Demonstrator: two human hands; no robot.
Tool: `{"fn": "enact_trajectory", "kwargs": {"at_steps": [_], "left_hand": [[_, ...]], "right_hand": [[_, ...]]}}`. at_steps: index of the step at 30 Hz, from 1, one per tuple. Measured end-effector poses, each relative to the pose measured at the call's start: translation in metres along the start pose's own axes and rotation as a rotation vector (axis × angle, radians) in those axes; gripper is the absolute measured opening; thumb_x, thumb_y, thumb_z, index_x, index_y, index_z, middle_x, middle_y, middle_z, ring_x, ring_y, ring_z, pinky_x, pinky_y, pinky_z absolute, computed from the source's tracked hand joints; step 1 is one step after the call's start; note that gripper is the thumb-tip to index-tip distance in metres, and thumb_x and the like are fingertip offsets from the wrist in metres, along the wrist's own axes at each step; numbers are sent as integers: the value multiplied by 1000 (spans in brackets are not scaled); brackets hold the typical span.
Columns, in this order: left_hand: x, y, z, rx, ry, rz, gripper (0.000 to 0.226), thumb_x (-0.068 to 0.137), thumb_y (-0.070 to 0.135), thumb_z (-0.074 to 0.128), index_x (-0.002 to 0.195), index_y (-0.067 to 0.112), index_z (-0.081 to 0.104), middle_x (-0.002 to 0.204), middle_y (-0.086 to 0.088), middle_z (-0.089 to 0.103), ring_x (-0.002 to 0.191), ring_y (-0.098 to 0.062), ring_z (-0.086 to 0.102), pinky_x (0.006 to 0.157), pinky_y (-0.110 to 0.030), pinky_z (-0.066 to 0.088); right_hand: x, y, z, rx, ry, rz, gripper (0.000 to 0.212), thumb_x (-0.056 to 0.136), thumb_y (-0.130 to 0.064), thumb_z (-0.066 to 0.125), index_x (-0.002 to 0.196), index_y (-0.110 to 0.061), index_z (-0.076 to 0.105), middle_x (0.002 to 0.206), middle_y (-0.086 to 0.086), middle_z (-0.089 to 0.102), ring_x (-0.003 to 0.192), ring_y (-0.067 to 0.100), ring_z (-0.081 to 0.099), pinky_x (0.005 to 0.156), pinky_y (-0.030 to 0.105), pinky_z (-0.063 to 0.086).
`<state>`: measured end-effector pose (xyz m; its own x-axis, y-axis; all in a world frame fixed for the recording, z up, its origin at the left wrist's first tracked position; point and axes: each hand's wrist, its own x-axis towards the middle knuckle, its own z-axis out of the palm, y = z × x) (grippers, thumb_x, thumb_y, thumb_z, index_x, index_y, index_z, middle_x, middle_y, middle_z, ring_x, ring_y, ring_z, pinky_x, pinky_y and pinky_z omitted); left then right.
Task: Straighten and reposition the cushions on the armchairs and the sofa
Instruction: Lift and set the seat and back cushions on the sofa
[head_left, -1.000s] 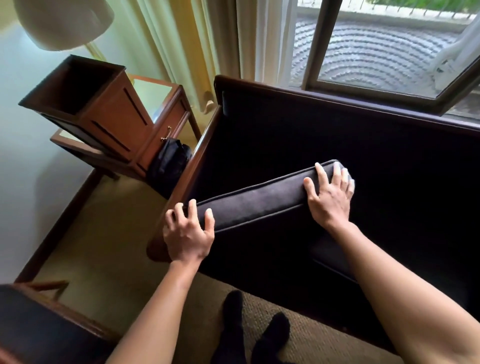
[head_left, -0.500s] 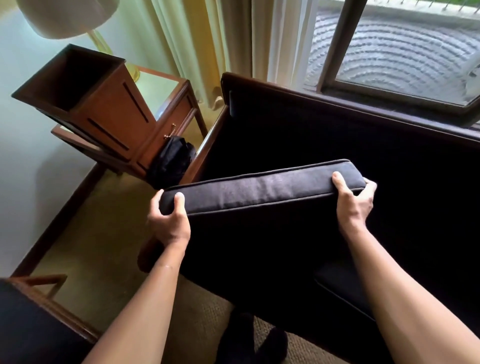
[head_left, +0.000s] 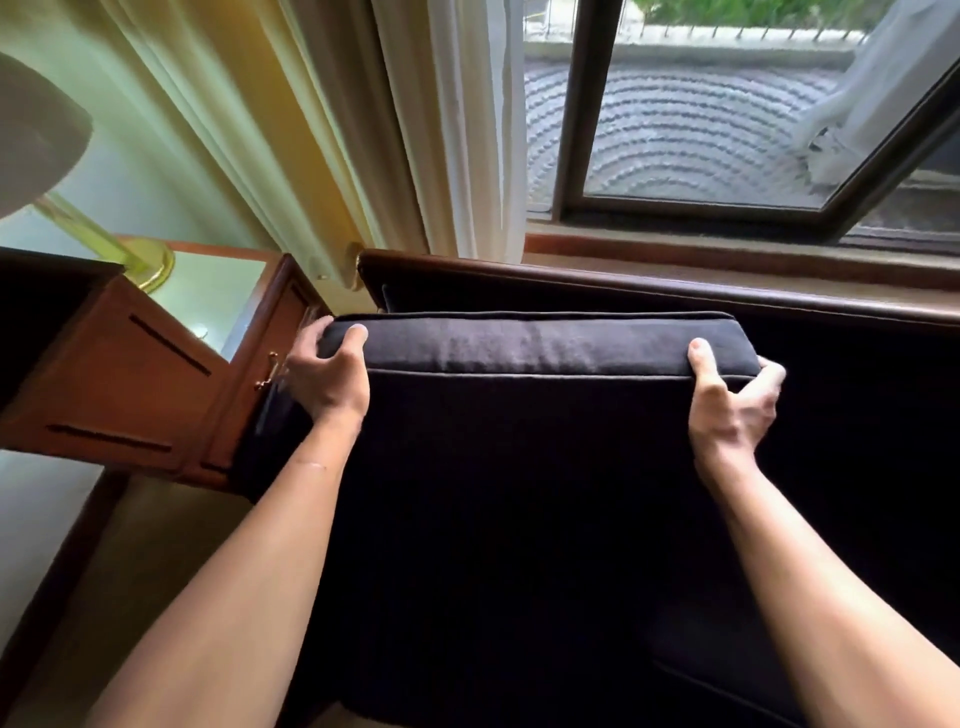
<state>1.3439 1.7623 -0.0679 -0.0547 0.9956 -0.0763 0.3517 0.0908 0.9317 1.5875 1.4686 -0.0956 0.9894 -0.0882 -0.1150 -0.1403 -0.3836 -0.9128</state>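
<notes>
Dark piped cushion (head_left: 545, 358) stands on edge over the sofa (head_left: 649, 293) seat, broad face toward the camera. Its top edge is level and sits just in front of and below the sofa's wooden back rail. Left hand (head_left: 324, 382) has its grip curled round the cushion's upper left corner, thumb on the top band and fingers wrapped over the end. Right hand (head_left: 732, 408) has its grip round the upper right corner, thumb on the top band, fingers behind. Both forearms are stretched forward. The cushion's lower part is lost in dark, so I cannot tell if it touches the seat. To the left is a wooden side worktop (head_left: 283, 306) with a brass lamp base (head_left: 153, 262) on it, and a wooden bin (head_left: 109, 384) stands in front of it. Curtains (head_left: 363, 130) and a window (head_left: 701, 130) are behind the sofa.
</notes>
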Motion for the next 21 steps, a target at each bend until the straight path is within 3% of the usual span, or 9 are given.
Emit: {"fn": "enact_trajectory", "kwargs": {"at_steps": [8, 15, 18, 21], "left_hand": [[55, 0, 78, 69, -138, -6, 53, 75, 45, 76, 124, 26, 77, 123, 1, 77, 116, -17, 69, 107, -36, 54], [75, -34, 110, 174, -144, 31, 52, 78, 55, 71, 121, 27, 77, 123, 3, 77, 116, -19, 69, 107, -38, 53], [76, -40, 122, 245, -72, 139, 41, 92, 44, 63, 122, 21, 77, 125, -4, 75, 120, -26, 66, 104, -31, 47], [73, -41, 128, 341, -30, 224, 37, 102, 32, 50, 123, 15, 76, 127, -16, 71, 120, -37, 63, 99, -37, 44]], "right_hand": [[31, 10, 31, -79, 42, 39, 73, 79, -65, 72, 127, -13, 52, 129, 9, 62, 115, 28, 61, 93, 28, 41], [35, 36, 49, -169, 7, 34, 66, 88, -52, 74, 128, -6, 49, 130, 13, 55, 118, 30, 58, 91, 24, 36], [42, 39, 55, -247, -29, -8, 71, 91, -55, 68, 133, -2, 44, 133, 18, 50, 124, 36, 52, 103, 34, 38], [43, 36, 63, -374, -73, -33, 75, 98, -55, 58, 144, 0, 35, 141, 27, 41, 127, 47, 45, 109, 47, 35]]}}
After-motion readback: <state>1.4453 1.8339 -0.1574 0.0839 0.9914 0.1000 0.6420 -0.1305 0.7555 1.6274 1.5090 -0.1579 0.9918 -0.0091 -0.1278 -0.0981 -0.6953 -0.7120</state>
